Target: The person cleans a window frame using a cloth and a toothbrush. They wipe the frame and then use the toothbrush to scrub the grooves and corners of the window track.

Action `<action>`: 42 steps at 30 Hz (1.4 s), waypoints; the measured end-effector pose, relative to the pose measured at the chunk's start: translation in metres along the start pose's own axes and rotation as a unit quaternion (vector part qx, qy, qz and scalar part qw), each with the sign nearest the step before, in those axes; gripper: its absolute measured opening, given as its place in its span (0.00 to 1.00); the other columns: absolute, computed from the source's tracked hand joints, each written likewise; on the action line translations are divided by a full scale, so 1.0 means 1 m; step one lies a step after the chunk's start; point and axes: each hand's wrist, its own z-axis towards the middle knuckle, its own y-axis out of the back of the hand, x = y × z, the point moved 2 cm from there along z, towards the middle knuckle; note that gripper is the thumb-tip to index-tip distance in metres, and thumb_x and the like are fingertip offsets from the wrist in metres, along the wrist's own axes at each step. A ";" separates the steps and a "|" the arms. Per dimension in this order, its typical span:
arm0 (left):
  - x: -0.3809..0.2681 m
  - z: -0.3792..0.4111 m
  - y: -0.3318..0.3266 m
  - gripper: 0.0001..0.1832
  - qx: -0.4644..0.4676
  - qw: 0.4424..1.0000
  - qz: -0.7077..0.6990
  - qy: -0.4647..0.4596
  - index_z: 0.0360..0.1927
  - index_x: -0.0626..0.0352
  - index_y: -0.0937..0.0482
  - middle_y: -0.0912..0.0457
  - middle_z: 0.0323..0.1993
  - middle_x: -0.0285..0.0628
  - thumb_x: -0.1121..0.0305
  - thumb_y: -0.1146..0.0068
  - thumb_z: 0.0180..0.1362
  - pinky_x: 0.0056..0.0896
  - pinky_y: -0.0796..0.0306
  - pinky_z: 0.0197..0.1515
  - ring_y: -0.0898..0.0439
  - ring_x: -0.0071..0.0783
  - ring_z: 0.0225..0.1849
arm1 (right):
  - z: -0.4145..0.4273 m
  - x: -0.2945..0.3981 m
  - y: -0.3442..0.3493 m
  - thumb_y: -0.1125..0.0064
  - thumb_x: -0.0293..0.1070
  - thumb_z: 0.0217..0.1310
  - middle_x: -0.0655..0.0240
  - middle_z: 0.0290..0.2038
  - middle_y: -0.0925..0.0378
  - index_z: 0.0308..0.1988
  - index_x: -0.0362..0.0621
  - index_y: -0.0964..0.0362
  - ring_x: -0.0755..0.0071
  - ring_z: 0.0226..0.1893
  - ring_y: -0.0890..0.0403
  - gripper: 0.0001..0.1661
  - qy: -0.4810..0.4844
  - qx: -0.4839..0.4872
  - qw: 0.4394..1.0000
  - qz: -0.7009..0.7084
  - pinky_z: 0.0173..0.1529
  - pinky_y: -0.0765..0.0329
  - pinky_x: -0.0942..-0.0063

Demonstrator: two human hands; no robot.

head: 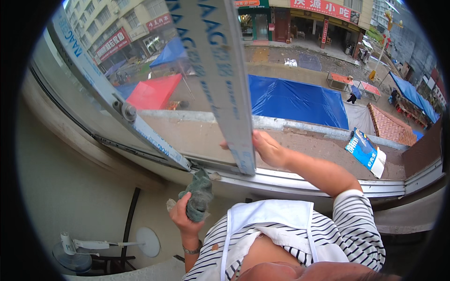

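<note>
My left hand [186, 211] grips a bunched grey-green cloth [199, 196] below the window track, with a paler, dirty-looking scrap showing at its edge. Out past the sill, my right hand [269, 149] clasps the edge of a sliding window sash [242, 105]. Its fingers pass behind the aluminium stile, and a fingertip shows through the glass on the far side. Blue printed protective film covers the stile. Further left stands a second sash stile [147, 135], also filmed, with a round metal latch [129, 111] on it.
A white window track [316, 184] runs before me. On the outer ledge [299, 140] lies a blue and white printed packet [365, 152]. A white pedestal fan [91, 244] lies sideways in view at lower left. Outside, a blue tarpaulin [295, 100] and a red canopy [154, 92] cover parts of the street.
</note>
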 end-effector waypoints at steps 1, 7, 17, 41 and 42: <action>0.003 -0.005 0.005 0.25 -0.007 1.000 0.007 0.013 0.46 0.63 0.21 0.16 0.37 0.51 0.75 0.40 0.38 0.38 0.25 0.42 0.17 0.50 0.36 | 0.016 -0.008 -0.001 0.78 0.65 0.72 0.55 0.56 0.27 0.62 0.36 0.37 0.60 0.60 0.28 0.44 0.005 0.018 0.999 -0.028 0.66 0.35 0.62; 0.012 -0.035 0.031 0.27 -0.044 0.993 0.046 0.099 0.47 0.63 0.21 0.17 0.38 0.52 0.78 0.43 0.35 0.40 0.26 0.46 0.17 0.51 0.38 | 0.106 -0.053 -0.024 0.70 0.57 0.76 0.66 0.48 0.25 0.58 0.36 0.33 0.75 0.50 0.29 0.36 0.019 0.055 0.996 -0.067 0.57 0.32 0.75; 0.013 -0.061 0.053 0.28 -0.077 0.972 0.140 0.169 0.46 0.63 0.21 0.17 0.39 0.51 0.78 0.44 0.33 0.40 0.26 0.48 0.17 0.51 0.40 | 0.190 -0.100 -0.058 0.68 0.56 0.76 0.66 0.36 0.27 0.47 0.38 0.31 0.75 0.41 0.31 0.31 0.161 0.039 0.984 -0.064 0.50 0.30 0.72; 0.014 -0.018 -0.035 0.22 -0.055 0.956 -0.006 0.290 0.37 0.70 0.23 0.20 0.29 0.51 0.57 0.32 0.53 0.41 0.29 0.34 0.21 0.48 0.30 | 0.094 -0.079 0.023 0.43 0.41 0.62 0.52 0.38 0.19 0.48 0.42 0.25 0.43 0.36 0.19 0.18 -0.017 0.442 0.786 -0.431 0.41 0.24 0.53; 0.016 -0.017 -0.033 0.23 -0.063 0.954 -0.021 0.292 0.38 0.70 0.22 0.19 0.29 0.50 0.56 0.33 0.55 0.40 0.29 0.35 0.21 0.44 0.30 | 0.089 -0.075 0.017 0.42 0.41 0.62 0.52 0.39 0.19 0.49 0.41 0.26 0.42 0.35 0.19 0.19 -0.027 0.471 0.770 -0.430 0.41 0.23 0.53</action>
